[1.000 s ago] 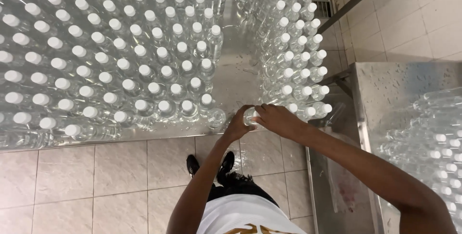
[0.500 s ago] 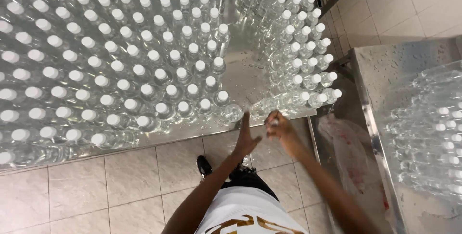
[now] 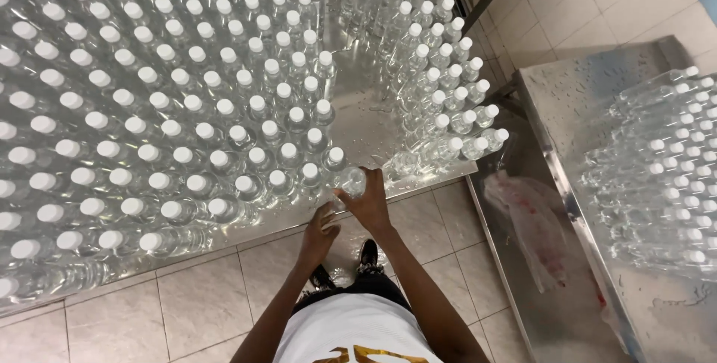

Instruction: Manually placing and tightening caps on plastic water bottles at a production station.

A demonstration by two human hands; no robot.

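A clear plastic bottle with a white cap [image 3: 351,181] sits at the near edge of a steel table [image 3: 366,120], at the corner of a big block of capped bottles [image 3: 157,109]. My right hand [image 3: 370,202] is wrapped around it from below and right. My left hand [image 3: 320,228] touches its lower left side, fingers bent. A second, narrower group of capped bottles [image 3: 441,87] stands to the right, across a bare wet strip of table.
To the right a lower steel shelf holds a crumpled clear bag with red marks [image 3: 534,221]. A further steel table at the far right carries more capped bottles [image 3: 657,176]. Beige floor tiles [image 3: 187,311] lie below; my black shoes show by the table edge.
My hands were lower and apart half a second ago, off the table edge. Now both have come up and closed around one bottle at the near corner of the left block.
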